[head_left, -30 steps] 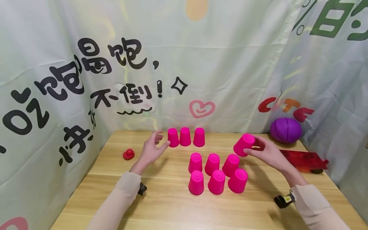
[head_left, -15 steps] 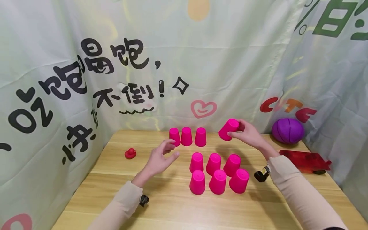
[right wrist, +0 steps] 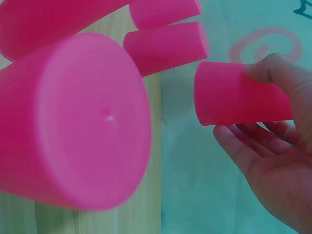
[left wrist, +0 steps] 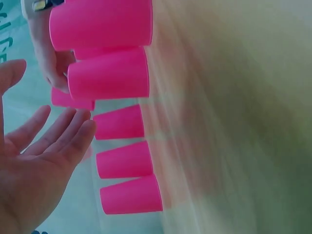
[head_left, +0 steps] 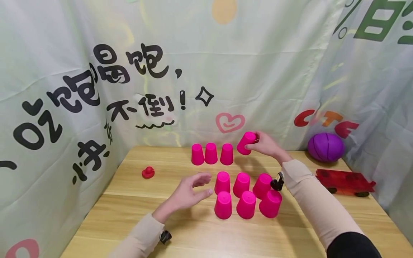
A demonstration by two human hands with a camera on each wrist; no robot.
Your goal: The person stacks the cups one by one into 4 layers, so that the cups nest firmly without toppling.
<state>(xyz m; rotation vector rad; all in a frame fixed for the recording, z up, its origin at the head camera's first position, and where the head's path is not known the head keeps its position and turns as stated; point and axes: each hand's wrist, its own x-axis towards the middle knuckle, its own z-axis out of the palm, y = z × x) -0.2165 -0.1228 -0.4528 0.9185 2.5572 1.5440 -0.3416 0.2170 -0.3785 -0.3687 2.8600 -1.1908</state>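
In the head view, the right hand (head_left: 266, 144) has its grip closed round a pink cup (head_left: 246, 143), thumb on the near side, held tilted above the far edge of the bench (head_left: 129, 200). A second ago that cup was behind the right side of the six near cups (head_left: 241, 185); it has come left, to just beyond the right end of the far row (head_left: 211, 154) of three. It looks raised, its shadow lying on the bench, so it seems close to that row but not yet set down. The left hand (head_left: 190, 191) has drawn back from the far row toward the near edge, and sits just left of the six, apart from them. All nine standing cups are base up and have kept their places. A red duck (head_left: 148, 172) is near the left edge; a purple ball (head_left: 326, 147) sits at the far right corner, with a red toy car (head_left: 345, 182) by the right edge.

In the left wrist view, the left hand's fingers are spread and its grip holds nothing; the far row shows beyond the fingertips.

In the right wrist view, the thumb and fingers take the held cup from opposite sides. A near cup's base fills much of the left; which of the six, I cannot tell.
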